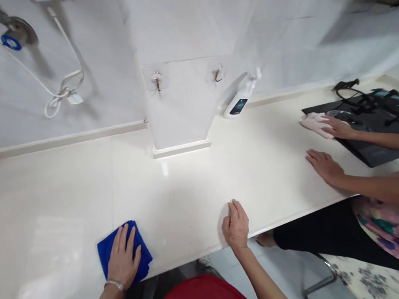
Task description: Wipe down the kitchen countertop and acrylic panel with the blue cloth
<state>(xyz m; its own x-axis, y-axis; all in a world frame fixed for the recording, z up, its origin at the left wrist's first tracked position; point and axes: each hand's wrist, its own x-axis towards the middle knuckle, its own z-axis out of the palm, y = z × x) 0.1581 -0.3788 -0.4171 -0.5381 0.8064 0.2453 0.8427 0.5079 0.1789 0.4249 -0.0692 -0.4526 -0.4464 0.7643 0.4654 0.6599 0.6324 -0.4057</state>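
My left hand (123, 258) lies flat on a folded blue cloth (105, 248), fingers stretched out, pressing it to the white countertop (75, 190) near the front edge. A bracelet circles that wrist. Further right, my right hand (237, 226) rests on the counter by its front edge. Its fingers are loosely curled together, and nothing shows in them. Against the wall beyond stands a white spray bottle (237, 102) with a dark label, apart from both hands.
At the right, a co-worker's hand (341, 128) presses a pale cloth (317, 123) beside a black gas stove (377, 150); the other hand (323, 166) lies on the counter. A wall pillar (180, 116) with hooks juts out. A white cable (67, 37) hangs at left. A chair (314, 284) stands below.
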